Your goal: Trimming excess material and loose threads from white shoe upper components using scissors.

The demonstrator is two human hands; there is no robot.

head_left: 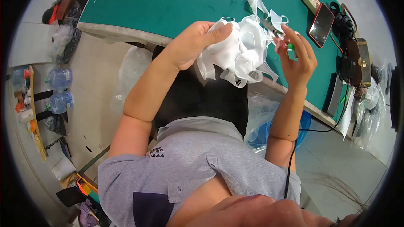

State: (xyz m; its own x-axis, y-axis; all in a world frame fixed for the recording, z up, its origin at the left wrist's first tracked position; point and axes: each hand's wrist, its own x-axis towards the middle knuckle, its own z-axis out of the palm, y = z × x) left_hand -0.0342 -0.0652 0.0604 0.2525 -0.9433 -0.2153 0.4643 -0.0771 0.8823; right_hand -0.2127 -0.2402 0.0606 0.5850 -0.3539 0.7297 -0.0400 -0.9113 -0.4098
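Probably a small workshop, though the view's edges are dark: scissors [274,30] over a green desk [160,4], water jugs [60,78] left of it, plastic bags [366,125] to its right.

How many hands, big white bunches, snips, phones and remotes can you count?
Hands: 2 (left hand, right hand)
Big white bunch: 1
Snips: 1
Phone: 1
Remote: 1
Total: 6

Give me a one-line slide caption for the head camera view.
Left hand grips a bundle of white pieces, right hand a small metal tool, at a green-topped table.
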